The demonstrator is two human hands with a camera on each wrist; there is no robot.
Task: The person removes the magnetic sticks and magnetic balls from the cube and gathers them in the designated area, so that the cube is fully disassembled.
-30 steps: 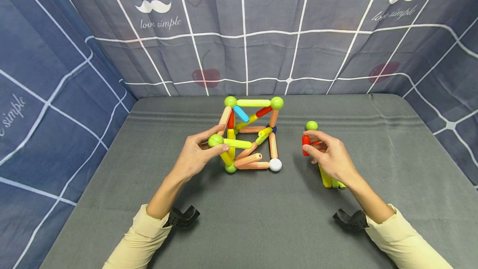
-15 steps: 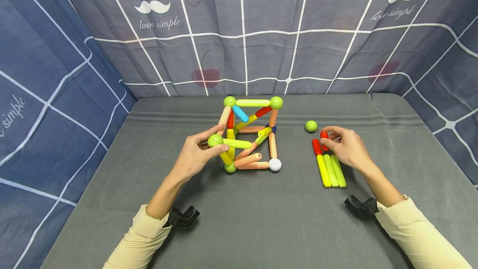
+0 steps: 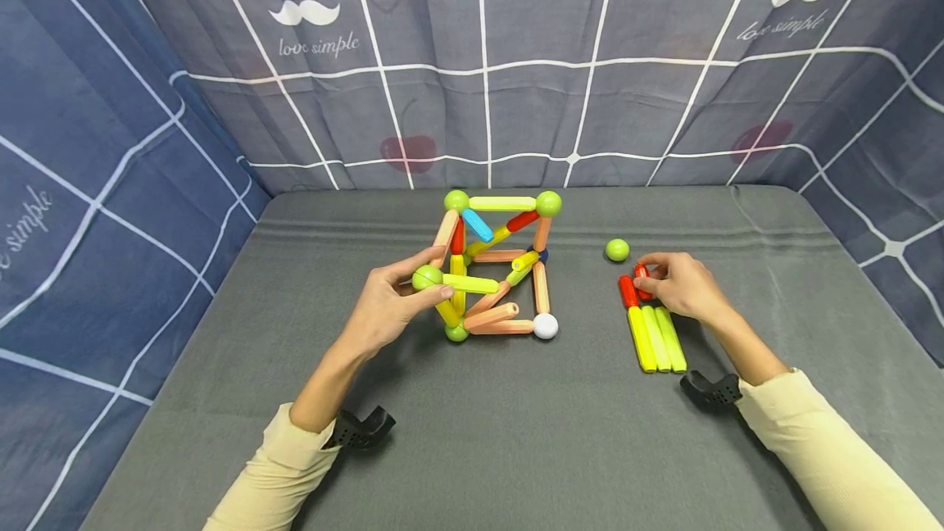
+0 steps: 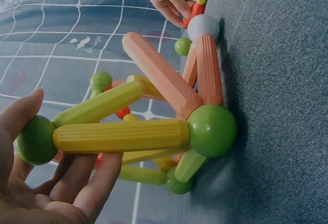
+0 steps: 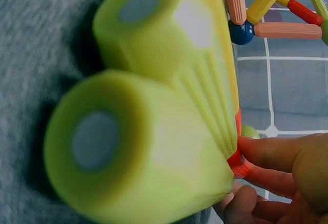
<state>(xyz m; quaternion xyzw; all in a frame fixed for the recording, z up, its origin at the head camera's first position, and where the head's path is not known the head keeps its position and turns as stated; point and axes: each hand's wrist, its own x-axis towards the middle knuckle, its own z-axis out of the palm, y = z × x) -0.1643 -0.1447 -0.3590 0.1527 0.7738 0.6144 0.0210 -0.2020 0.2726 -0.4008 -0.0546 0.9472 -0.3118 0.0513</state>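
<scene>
In the head view my left hand (image 3: pixel 394 310) holds a green ball (image 3: pixel 427 278) at the near left corner of a frame of magnetic rods and balls. From that ball a yellow-green rod (image 3: pixel 472 283) points right, and a yellow rod (image 4: pixel 120 136) links it to a lower green ball (image 4: pixel 212 130), seen in the left wrist view. On the right, my right hand (image 3: pixel 684 285) pinches a short red rod (image 3: pixel 643 281) with thumb and fingers. A second red rod (image 3: pixel 628 291) lies beside it, end to end with a yellow rod (image 3: pixel 642 340).
Two yellow-green rods (image 3: pixel 664 340) lie alongside the yellow one on the grey cloth. A loose green ball (image 3: pixel 617 250) rests behind them. The frame carries a white ball (image 3: pixel 545 326), a dark blue ball (image 5: pixel 241 32) and a blue rod (image 3: pixel 478 225). A patterned curtain (image 3: pixel 531 113) stands behind.
My right hand has moved right with the red rod, to the head of the rod row, and then slightly lower. The left hand and the frame have stayed in place.
</scene>
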